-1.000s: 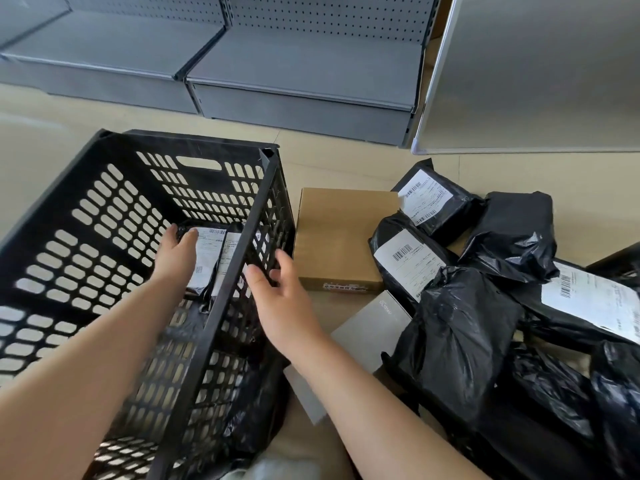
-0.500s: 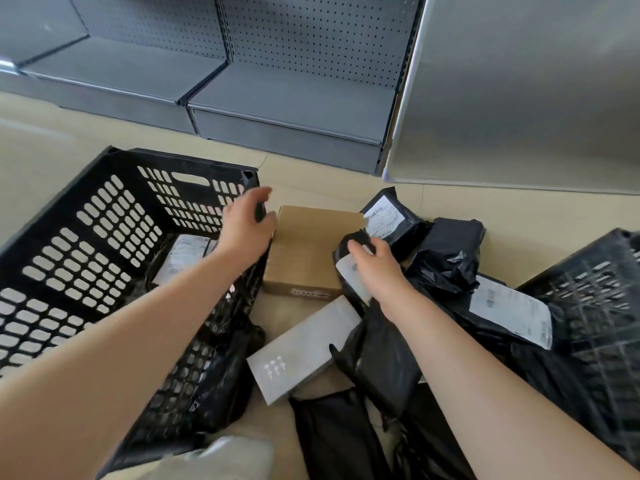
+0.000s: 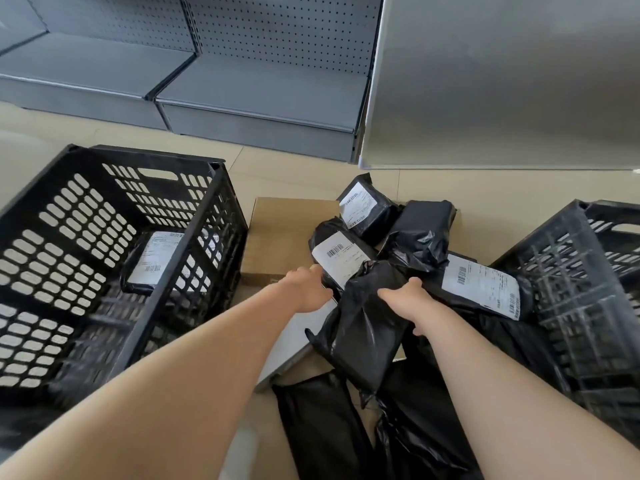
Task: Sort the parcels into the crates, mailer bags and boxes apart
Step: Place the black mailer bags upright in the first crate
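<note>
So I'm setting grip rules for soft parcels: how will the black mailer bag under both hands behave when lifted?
The mailer bag will probably flop: its film is creased and its lower end tapers loosely. The glossy plastic may slip, so the left hand and right hand gripping opposite sides seems sensible.

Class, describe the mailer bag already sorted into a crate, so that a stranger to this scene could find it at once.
Start at the big black crate on the left of the floor. On its bottom lies one black mailer bag, white label up. Every other bag lies in the pile outside, between the crates.
</note>
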A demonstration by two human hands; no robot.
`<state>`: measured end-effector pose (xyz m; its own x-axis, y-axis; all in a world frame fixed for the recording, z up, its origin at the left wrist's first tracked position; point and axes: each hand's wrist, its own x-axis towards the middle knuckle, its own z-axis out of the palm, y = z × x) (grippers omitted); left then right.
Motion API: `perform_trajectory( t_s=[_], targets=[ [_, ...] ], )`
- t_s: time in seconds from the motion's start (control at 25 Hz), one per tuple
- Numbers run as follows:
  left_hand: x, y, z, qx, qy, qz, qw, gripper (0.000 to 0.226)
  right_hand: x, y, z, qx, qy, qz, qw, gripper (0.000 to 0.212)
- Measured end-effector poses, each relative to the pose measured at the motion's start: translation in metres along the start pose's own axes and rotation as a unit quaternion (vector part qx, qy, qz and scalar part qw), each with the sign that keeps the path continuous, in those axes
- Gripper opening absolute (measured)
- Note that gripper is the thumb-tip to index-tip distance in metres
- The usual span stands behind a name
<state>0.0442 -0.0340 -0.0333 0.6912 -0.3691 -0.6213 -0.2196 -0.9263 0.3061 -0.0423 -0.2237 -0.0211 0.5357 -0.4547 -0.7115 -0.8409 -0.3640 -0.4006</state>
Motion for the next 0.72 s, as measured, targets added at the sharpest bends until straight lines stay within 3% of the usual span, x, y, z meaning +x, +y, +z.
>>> perform_trajectory(
  t_s=[0.16, 0.48, 0.72],
  targets=[
    [0.003, -0.037, 0.010, -0.037, -0.075, 0.010, 0.996, 0.061, 0.018, 0.012, 0.001, -0.018, 0.001, 0.012, 1.000, 0.100],
    [0.009, -0.050, 0.022, -0.134, -0.063, 0.001, 0.989, 0.050, 0.025, -0.008, 0.030, -0.036, 0.026, 0.095, 0.995, 0.144],
    [0.012, -0.037, 0.026, -0.131, -0.080, 0.039, 0.987, 0.043, 0.019, -0.012, 0.041, -0.055, 0.049, 0.081, 0.994, 0.118]
  ],
)
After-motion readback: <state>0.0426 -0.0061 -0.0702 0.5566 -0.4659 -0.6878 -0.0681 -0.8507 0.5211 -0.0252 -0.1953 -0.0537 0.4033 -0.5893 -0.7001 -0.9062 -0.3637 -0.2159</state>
